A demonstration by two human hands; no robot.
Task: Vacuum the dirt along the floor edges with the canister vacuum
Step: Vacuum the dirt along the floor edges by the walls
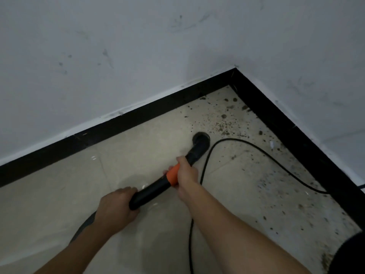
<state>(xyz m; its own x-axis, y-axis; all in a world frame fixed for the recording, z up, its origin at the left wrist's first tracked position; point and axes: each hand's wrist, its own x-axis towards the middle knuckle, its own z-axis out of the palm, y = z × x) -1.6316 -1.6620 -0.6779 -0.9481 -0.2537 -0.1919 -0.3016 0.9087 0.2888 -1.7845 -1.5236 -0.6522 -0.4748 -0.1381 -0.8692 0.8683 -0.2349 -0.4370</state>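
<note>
1. Vacuum tube (152, 191): black with an orange collar (172, 176), slanted low over the tile floor (49, 194), pointing toward the room corner.
2. Round nozzle (201, 138) at the tube tip, down at the floor, at the near edge of the dirt, apart from the baseboard.
3. Right hand (186, 173) wrapped around the tube at the orange collar.
4. Left hand (116, 206) gripping the tube's rear end; grey hose (85, 224) trailing out behind the wrist.
5. Dirt (223, 123): dark crumbs and specks from the corner down along the right-side black baseboard (296, 135).
6. Black cord (256, 149) looped just right of the nozzle, crossing the dirt to the baseboard, other end running down between the forearms.
7. Scuffed white wall (138, 46) above.
8. Dark object (351, 254) bottom right, cut off; cannot tell what.
</note>
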